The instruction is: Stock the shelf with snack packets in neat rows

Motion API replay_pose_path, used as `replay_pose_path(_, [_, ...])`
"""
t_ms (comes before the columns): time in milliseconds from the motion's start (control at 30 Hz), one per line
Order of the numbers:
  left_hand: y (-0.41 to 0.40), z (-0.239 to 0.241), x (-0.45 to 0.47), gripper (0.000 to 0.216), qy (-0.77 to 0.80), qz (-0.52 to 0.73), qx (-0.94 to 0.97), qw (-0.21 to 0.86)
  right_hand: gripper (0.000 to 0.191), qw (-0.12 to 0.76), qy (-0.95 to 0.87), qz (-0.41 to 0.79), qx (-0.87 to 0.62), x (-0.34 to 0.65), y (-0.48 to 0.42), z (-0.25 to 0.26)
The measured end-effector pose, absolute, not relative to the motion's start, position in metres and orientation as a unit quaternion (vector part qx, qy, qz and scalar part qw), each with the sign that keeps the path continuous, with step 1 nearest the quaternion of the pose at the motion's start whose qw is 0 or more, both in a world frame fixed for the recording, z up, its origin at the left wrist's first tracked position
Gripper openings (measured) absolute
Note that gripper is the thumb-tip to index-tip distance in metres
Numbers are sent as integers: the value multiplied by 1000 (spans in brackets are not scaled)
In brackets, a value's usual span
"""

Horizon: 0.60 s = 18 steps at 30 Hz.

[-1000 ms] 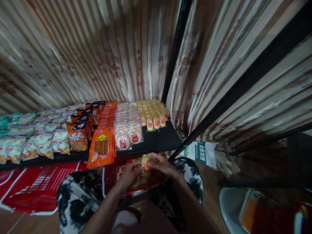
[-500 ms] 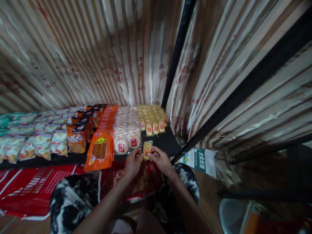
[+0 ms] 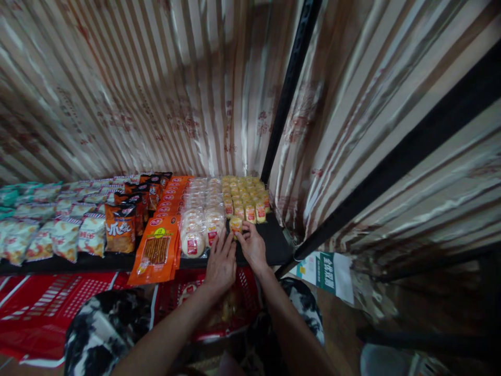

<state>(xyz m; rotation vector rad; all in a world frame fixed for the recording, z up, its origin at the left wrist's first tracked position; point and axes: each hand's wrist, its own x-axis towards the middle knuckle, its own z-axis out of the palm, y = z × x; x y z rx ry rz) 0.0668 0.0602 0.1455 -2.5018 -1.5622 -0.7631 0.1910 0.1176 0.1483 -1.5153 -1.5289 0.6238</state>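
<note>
A small yellow snack packet (image 3: 235, 224) stands on the black shelf (image 3: 274, 245), just in front of the rows of same yellow packets (image 3: 246, 196). Both hands are at it. My left hand (image 3: 221, 261) reaches over the shelf's front edge with fingers stretched toward the packet's left side. My right hand (image 3: 253, 245) pinches the packet from the right with fingertips on it. Round white buns in clear wrap (image 3: 201, 214) lie directly left of my hands.
Orange flat packets (image 3: 158, 245), dark orange bags (image 3: 121, 227) and pale chip bags (image 3: 47, 230) fill the shelf leftward. A red basket (image 3: 235, 313) with more snacks sits below my arms. Black shelf posts (image 3: 287, 94) and striped curtain stand behind. A green-white box (image 3: 321, 269) lies right.
Both hands lifted the yellow packet up from above the red basket and forward onto the shelf, setting it in front of the yellow rows. The left fingers have opened out.
</note>
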Motion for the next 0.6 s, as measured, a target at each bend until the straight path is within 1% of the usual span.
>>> replay_pose_path(200, [77, 135, 63, 50, -512, -234, -821, 92, 29, 439, -614, 229, -615, 185, 128, 144])
replay_pose_path(367, [85, 130, 63, 50, -518, -232, -815, 116, 27, 438, -626, 240, -599, 184, 134, 135])
replay_pose_path(600, [86, 129, 64, 49, -527, -232, -810, 112, 26, 428, -642, 240, -589, 184, 141, 135])
